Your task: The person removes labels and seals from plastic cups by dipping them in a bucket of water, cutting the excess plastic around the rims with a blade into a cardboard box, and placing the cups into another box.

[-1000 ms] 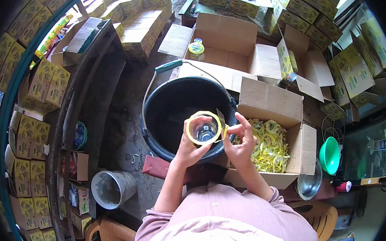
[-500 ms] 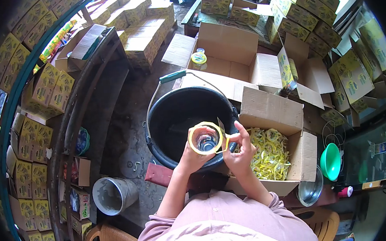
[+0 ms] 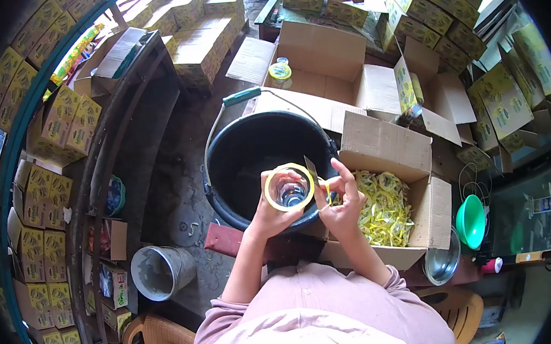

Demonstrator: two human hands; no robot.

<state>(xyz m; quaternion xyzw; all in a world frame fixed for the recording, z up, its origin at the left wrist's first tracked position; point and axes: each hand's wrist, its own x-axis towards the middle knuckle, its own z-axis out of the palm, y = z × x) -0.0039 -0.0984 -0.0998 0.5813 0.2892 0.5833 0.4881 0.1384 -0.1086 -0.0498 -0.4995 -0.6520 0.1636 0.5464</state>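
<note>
Yellow-rimmed and clear, seen in the head view: a cup (image 3: 292, 198), gripped around its side by the left hand (image 3: 271, 212), above the near edge of a black bucket (image 3: 241, 152). Pinched in the right hand (image 3: 343, 205), just beside the cup's rim: a thin blade (image 3: 311, 170) and a yellow strip (image 3: 328, 194). Right of the bucket, in a cardboard box (image 3: 386, 140), heaped toward its near edge: yellow scraps (image 3: 385, 214).

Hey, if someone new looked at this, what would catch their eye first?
Probably the big black bucket in the middle, with a clear yellow-rimmed cup before it in the left hand. Next, perhaps, the tangled yellow strips in the open cardboard box just right, then the bright green bowl farther right.
</note>
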